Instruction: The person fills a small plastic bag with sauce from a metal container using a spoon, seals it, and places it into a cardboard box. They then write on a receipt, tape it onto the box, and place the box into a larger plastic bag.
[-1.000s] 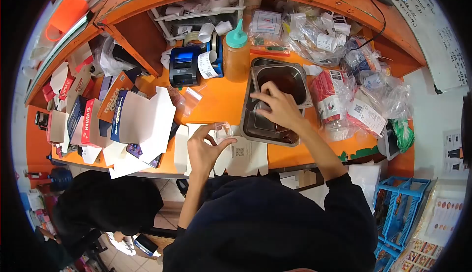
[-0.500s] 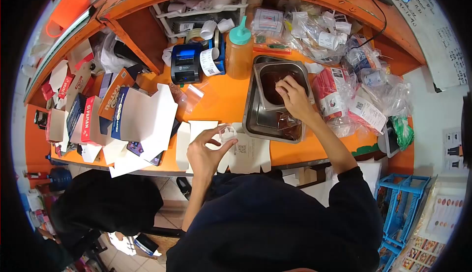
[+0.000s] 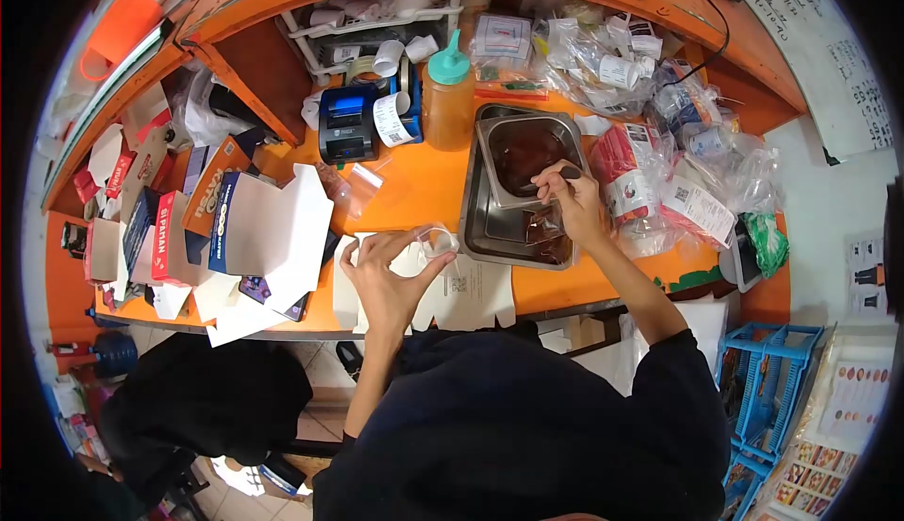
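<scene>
Between the thumb and fingers of my left hand (image 3: 391,281) is a small clear plastic cup (image 3: 436,241), above a flattened white carton (image 3: 485,293). My right hand (image 3: 574,203) is closed on the dark handle of a spoon (image 3: 569,172) over the right side of a square metal container (image 3: 486,165). Dark brown sauce (image 3: 539,152) lies in that container. It rests in a larger metal tray (image 3: 469,231), where a clear bag with something brown (image 3: 544,226) also lies.
A squeeze bottle (image 3: 447,107) with a teal cap and a label printer (image 3: 348,126) stand behind. Folded boxes (image 3: 264,229) crowd the left, plastic packages (image 3: 626,177) the right. A person in black (image 3: 202,394) is at lower left.
My right hand has risen out of the sauce container toward its right edge, and a dark handle now shows in it. The cup remains in my left hand. The whole view has shifted slightly.
</scene>
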Available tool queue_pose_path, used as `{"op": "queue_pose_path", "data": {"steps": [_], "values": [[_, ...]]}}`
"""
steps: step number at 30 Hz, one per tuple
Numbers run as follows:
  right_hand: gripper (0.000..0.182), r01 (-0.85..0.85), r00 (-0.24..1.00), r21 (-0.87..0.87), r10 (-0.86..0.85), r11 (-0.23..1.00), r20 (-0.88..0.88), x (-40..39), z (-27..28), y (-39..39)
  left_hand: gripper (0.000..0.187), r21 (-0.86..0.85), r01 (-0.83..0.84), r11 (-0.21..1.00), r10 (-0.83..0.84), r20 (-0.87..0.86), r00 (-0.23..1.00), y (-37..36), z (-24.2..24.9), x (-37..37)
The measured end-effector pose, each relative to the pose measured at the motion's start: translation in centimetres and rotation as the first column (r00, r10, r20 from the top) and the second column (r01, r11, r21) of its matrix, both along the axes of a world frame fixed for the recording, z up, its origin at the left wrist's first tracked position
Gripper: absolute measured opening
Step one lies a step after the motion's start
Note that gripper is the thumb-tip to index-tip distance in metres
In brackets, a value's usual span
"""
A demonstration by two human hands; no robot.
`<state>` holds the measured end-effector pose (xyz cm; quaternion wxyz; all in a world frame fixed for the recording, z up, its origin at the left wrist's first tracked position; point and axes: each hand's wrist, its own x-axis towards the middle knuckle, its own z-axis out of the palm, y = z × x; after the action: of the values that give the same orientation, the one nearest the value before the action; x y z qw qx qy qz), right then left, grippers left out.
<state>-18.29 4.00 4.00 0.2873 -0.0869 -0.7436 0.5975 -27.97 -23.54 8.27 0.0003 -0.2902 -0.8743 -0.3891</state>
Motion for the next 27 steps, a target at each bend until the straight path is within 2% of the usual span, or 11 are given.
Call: {"op": "queue_pose_path", "data": {"steps": [4, 7, 8, 10, 12, 14, 16, 18, 23, 25, 27], "values": [[0.031, 0.059, 0.996, -0.081, -0.064, 0.995, -0.066, 1.4, -0.6, -0.3, 0.045, -0.026, 0.018, 1.000, -0.021, -0.099, 0.995, 0.5, 0.0, -0.1], [0.030, 0.231, 0.938, -0.306, -0.295, 0.923, -0.183, 2.9, -1.6, -1.1, 0.045, -0.014, 0.030, 0.999, -0.031, -0.117, 0.993, 0.6, 0.2, -0.3], [0.030, 0.233, 0.936, -0.306, -0.298, 0.923, -0.185, 3.3, -2.0, -1.2, 0.045, -0.007, 0.035, 0.999, -0.036, -0.121, 0.992, 0.7, 0.3, -0.3], [0.032, 0.276, 0.862, -0.516, -0.446, 0.811, -0.240, 3.8, -2.8, -1.4, 0.045, -0.001, 0.044, 0.999, -0.044, -0.121, 0.992, 0.9, 0.6, -0.4], [0.032, 0.256, 0.849, -0.560, -0.460, 0.788, -0.259, 4.4, -3.9, -1.5, 0.045, 0.005, 0.052, 0.999, -0.051, -0.121, 0.991, 1.3, 0.7, -0.7], [0.032, 0.326, 0.796, -0.673, -0.576, 0.664, -0.183, 4.9, -4.7, -1.9, 0.044, 0.039, 0.081, 0.996, -0.073, -0.169, 0.983, 1.7, 0.7, -1.1], [0.032, 0.320, 0.779, -0.722, -0.604, 0.614, -0.168, 5.4, -5.8, -2.4, 0.044, 0.054, 0.095, 0.994, -0.083, -0.202, 0.976, 2.2, 0.9, -1.5], [0.034, 0.308, 0.745, -0.810, -0.656, 0.499, -0.122, 5.6, -6.6, -2.7, 0.043, 0.068, 0.108, 0.992, -0.089, -0.234, 0.968, 2.7, 1.1, -1.9], [0.034, 0.224, 0.734, -0.894, -0.671, 0.388, -0.107, 6.3, -8.5, -2.4, 0.040, 0.070, 0.152, 0.986, -0.130, -0.254, 0.958, 4.1, 1.8, -2.7], [0.031, 0.117, 0.745, -0.965, -0.664, 0.233, -0.070, 6.6, -8.7, -1.8, 0.040, 0.071, 0.161, 0.984, -0.135, -0.282, 0.950, 5.1, 2.0, -3.1], [0.030, 0.094, 0.737, -0.959, -0.666, 0.268, -0.114, 6.5, -8.2, -0.7, 0.041, 0.055, 0.188, 0.981, -0.165, -0.283, 0.945, 6.4, 1.5, -4.0]]}}
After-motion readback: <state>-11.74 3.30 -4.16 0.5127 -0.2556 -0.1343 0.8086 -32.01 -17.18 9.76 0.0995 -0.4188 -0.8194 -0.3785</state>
